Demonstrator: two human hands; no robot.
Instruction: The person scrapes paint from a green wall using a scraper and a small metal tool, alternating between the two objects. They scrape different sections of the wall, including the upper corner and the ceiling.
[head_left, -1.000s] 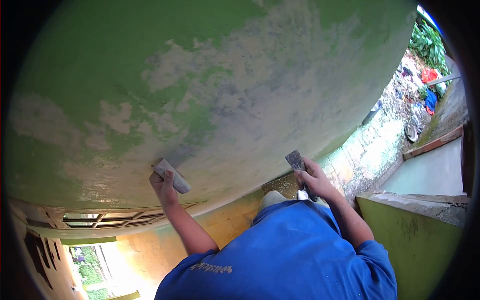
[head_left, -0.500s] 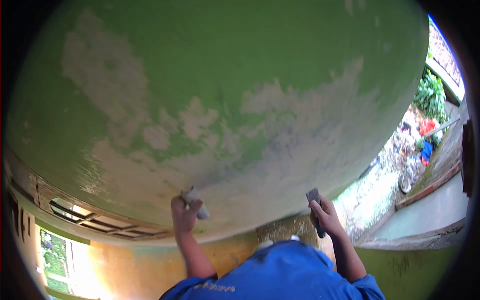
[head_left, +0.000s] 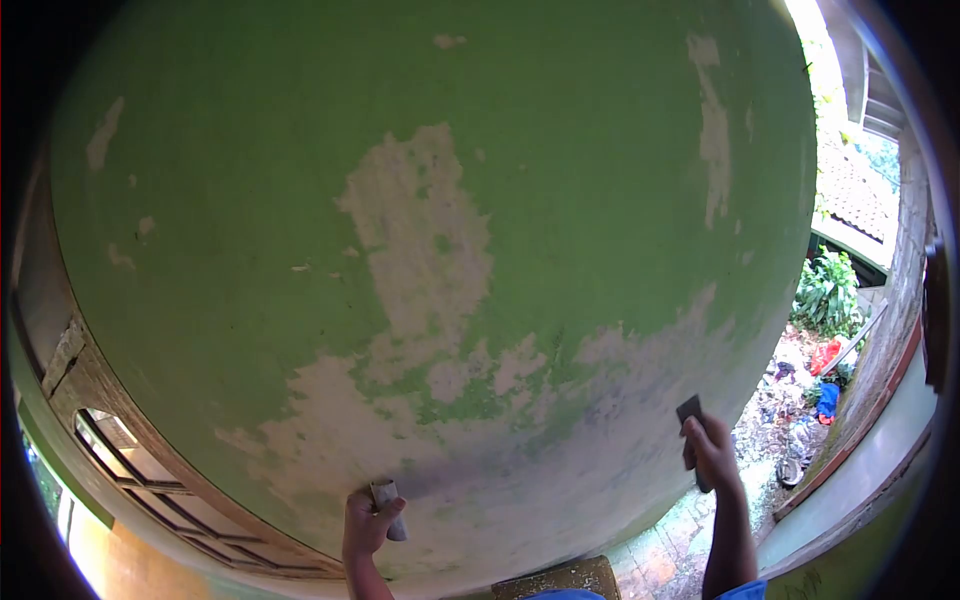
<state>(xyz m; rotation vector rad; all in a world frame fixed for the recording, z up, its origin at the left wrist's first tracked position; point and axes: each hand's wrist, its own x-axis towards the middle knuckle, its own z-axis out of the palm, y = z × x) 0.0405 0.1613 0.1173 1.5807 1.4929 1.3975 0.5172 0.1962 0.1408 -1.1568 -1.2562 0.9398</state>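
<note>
My left hand (head_left: 366,524) is wrapped round a pale, whitish roll-like piece (head_left: 390,510), held close in front of the lower part of the wall. Over on the right, my right hand (head_left: 712,452) grips a dark flat scraper (head_left: 691,410), its blade pointing up and its handle end showing below the fist. Whether the blade touches the wall cannot be made out. The wall (head_left: 600,190) is green, with large pale bare patches through its middle and across its lower part.
A wooden window frame with panes (head_left: 170,505) runs along the lower left. At the bottom centre is a speckled brown surface (head_left: 570,578). Beyond the wall's right edge are a leafy plant (head_left: 828,290), scattered rubbish and a blue item (head_left: 827,402).
The view has tilted up and shows more of the upper wall. Both hands now appear lower in view, the right one also farther right. Each still holds the same thing.
</note>
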